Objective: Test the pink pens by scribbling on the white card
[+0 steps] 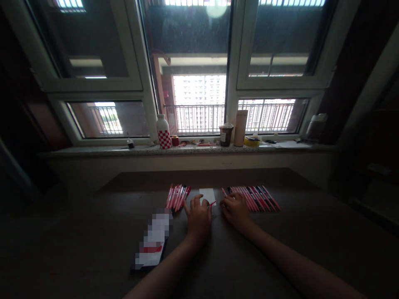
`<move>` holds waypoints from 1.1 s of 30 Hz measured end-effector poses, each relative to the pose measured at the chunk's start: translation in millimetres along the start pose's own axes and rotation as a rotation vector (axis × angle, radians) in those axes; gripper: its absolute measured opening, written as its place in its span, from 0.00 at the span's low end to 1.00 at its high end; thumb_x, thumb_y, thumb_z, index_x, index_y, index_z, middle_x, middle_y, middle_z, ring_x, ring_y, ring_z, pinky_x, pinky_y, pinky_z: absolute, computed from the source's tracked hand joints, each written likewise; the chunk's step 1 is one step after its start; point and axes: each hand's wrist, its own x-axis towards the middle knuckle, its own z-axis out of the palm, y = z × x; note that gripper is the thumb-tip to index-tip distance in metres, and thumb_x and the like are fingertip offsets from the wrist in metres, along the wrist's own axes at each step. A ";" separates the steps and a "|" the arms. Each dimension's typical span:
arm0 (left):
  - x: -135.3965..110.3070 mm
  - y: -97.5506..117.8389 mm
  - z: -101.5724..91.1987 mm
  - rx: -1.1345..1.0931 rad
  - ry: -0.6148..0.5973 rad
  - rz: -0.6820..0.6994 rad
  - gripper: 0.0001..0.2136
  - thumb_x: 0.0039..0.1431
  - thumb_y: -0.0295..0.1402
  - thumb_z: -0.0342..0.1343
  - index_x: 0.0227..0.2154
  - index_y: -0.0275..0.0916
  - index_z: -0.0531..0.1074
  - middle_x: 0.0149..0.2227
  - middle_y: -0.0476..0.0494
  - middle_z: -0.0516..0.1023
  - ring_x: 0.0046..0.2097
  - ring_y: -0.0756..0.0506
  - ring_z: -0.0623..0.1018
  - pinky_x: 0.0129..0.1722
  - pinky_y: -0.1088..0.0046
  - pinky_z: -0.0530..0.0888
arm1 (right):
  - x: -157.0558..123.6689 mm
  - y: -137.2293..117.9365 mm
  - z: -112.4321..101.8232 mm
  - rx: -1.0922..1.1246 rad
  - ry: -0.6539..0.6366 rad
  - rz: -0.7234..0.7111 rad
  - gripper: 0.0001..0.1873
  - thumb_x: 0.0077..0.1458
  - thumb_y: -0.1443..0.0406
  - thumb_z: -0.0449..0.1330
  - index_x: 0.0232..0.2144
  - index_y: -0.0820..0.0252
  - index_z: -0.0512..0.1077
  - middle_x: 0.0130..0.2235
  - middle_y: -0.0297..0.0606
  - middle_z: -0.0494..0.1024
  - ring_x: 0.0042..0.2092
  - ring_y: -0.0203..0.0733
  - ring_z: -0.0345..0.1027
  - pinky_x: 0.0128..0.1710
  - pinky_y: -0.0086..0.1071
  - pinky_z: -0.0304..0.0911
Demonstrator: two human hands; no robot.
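Between the thumb and fingers of my left hand (198, 219) is a thin red piece (212, 204), its tip poking out to the right; its kind is too small to make out. A white paper (207, 193) lies just beyond these fingers. My right hand (236, 211) is curled at the left end of a row of pink, red and black pens (260, 198). From under its fingers sticks the upper end of a pink pen (223, 192); the rest is hidden. Left of my left hand lies a smaller bunch of pink pens (177, 197).
A flat pouch or case (154, 238), partly blurred out, lies on the dark table (93, 232) left of my left forearm. On the windowsill (143, 150) stand a checkered bottle (163, 132), a drink cup (226, 135), a tan tumbler (240, 128) and yellow tape (252, 141).
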 end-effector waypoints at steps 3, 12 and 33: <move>0.3 0.1 -0.5 -0.006 -0.007 -0.003 0.09 0.60 0.33 0.46 0.37 0.40 0.70 0.51 0.40 0.68 0.55 0.40 0.65 0.60 0.43 0.48 | -0.5 0.6 1.4 -0.004 -0.019 0.008 0.06 0.54 0.67 0.58 0.34 0.52 0.75 0.36 0.34 0.78 0.48 0.48 0.60 0.54 0.45 0.43; 0.4 0.7 -1.4 -0.011 0.005 -0.006 0.09 0.60 0.33 0.46 0.36 0.40 0.71 0.51 0.40 0.69 0.55 0.40 0.66 0.60 0.43 0.49 | -1.3 0.1 3.3 -0.041 -0.054 0.005 0.10 0.58 0.62 0.56 0.40 0.50 0.76 0.39 0.35 0.78 0.50 0.49 0.58 0.54 0.45 0.45; 0.3 1.0 -2.6 -0.014 -0.012 0.002 0.09 0.60 0.32 0.45 0.36 0.40 0.71 0.51 0.40 0.69 0.56 0.41 0.65 0.60 0.44 0.48 | -2.1 3.2 5.2 -0.118 -0.059 0.050 0.10 0.58 0.62 0.55 0.39 0.50 0.76 0.42 0.39 0.73 0.47 0.49 0.56 0.48 0.44 0.51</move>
